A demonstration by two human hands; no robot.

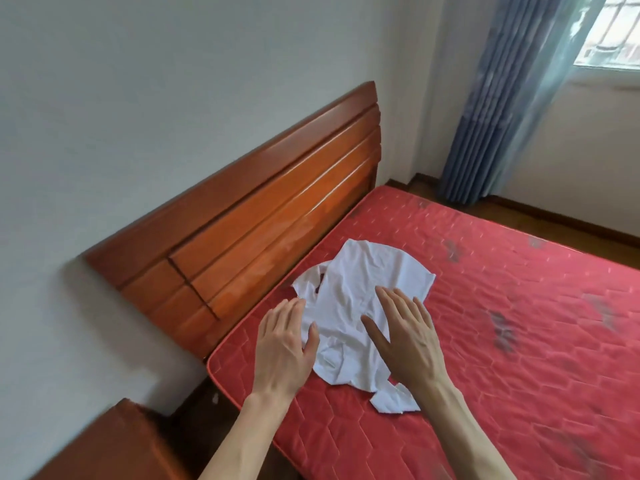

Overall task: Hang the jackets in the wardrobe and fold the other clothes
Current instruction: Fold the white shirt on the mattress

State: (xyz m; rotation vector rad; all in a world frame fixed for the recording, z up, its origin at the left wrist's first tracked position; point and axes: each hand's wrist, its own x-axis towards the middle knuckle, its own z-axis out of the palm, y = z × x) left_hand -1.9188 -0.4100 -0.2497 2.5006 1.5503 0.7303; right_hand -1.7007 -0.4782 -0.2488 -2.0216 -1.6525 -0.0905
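A white shirt lies crumpled on the red mattress, near the corner by the wooden headboard. It is bunched rather than spread, with one sleeve or flap trailing toward the near edge of the bed, so it needs flattening before any fold will hold.

That seems to be why both hands are over it. The left hand is flat, fingers straight and together, at the shirt's left edge, its thumb over the cloth. The right hand is spread wide, palm down on the middle of the shirt. Neither grips anything; they look set to press and smooth the fabric outward, though I cannot tell how firmly they bear down.

The firm, bare mattress makes a fair folding surface. A blue curtain hangs by the window beyond the bed. No jacket or wardrobe is in sight.
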